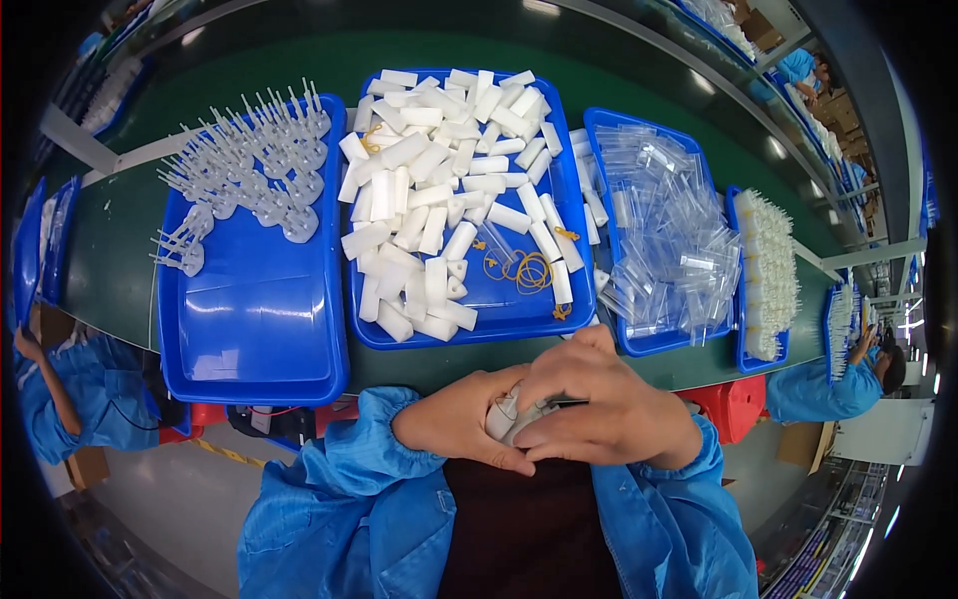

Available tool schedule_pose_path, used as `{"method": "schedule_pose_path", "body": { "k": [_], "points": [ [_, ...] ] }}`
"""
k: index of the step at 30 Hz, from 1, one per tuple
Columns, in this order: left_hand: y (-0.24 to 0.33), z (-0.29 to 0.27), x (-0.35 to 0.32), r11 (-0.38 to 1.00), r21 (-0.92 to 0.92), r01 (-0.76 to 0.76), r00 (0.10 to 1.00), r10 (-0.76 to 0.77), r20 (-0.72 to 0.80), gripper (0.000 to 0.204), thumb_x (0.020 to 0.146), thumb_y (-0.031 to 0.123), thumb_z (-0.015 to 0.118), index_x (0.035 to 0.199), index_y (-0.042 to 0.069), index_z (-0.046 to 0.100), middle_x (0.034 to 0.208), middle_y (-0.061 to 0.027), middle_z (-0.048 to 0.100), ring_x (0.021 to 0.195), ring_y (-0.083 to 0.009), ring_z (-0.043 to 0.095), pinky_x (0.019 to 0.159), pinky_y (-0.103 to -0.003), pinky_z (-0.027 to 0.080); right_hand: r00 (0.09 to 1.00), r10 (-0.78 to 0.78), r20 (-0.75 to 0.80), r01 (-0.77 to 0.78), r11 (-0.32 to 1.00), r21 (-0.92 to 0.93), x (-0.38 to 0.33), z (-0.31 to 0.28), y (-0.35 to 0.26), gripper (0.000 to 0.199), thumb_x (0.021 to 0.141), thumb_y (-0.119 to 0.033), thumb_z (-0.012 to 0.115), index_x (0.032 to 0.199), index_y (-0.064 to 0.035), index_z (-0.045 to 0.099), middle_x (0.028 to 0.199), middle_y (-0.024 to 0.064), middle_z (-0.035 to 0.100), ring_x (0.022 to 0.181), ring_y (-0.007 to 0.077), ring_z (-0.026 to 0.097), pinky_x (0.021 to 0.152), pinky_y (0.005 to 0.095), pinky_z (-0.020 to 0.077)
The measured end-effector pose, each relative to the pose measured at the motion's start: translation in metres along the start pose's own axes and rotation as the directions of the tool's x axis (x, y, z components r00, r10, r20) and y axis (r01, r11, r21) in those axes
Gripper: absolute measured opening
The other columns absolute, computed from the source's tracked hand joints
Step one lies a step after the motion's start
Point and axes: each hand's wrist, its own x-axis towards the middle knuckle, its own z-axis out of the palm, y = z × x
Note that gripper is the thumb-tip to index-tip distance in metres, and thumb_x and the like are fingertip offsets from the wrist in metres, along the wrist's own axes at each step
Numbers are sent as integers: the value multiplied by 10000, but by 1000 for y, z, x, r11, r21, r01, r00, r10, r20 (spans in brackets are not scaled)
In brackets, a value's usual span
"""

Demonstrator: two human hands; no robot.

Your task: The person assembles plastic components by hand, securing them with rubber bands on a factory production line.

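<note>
Both my hands meet in front of my body, just off the near edge of the bench. My left hand [461, 417] is closed around a small whitish-grey plastic part [502, 417]. Over the same part, the fingers of my right hand [609, 399] are bent and grip it from the right side. Most of the part is hidden by the fingers, so its full shape cannot be made out. Nearest to the hands is the blue middle tray [429, 337], heaped with white foam blocks [429, 190]. Yellow rubber bands [529, 272] lie among them.
A blue tray [249, 339] on the left holds white plastic pieces with upright stems [269, 170]. Clear plastic sleeves [669, 230] fill another tray at right, beside stacked white pieces [766, 270]. A red stool [733, 407] stands below. Co-workers in blue sleeves [818, 389] sit at both sides.
</note>
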Motion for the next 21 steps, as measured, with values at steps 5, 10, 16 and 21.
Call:
{"method": "schedule_pose_path", "body": {
  "k": [5, 10, 16, 21],
  "points": [
    [-6, 3, -3, 976, -216, -15, 997, -2, -79, 440, 766, 79, 676, 1153, 34, 472, 1015, -79, 573, 930, -132, 556, 833, -273, 447, 970, 185, -161, -184, 983, 19, 8, -10, 45, 188, 660, -147, 748, 833, -117, 680, 927, 38, 581, 878, 205, 547, 794, 329, 328],
    [2, 7, -2, 954, -297, -43, 990, 0, -143, 397, 754, 14, 672, 1102, 47, 481, 936, -48, 564, 857, -93, 551, 759, -230, 460, 938, 122, -325, -305, 737, -603, 21, -1, 95, 104, 677, -99, 680, 776, -116, 655, 815, 5, 544, 891, 190, 499, 792, 366, 288],
    [4, 8, -1, 968, -221, -116, 938, 34, -344, 490, 678, 25, 761, 1076, 68, 479, 853, -3, 514, 773, -53, 515, 697, -192, 445, 949, 143, -281, -305, 641, -704, 23, 3, 99, 123, 655, -104, 703, 763, -137, 655, 849, -2, 566, 944, 212, 506, 800, 398, 277],
    [8, 7, 2, 999, -35, 19, 892, -33, -450, 325, 687, 34, 722, 946, 63, 528, 836, -12, 542, 754, -69, 527, 691, -212, 442, 913, 62, -402, -339, 665, -666, 23, -2, 86, 33, 680, -104, 659, 693, -124, 636, 792, -3, 567, 956, 218, 501, 787, 416, 268]
  ]
}}
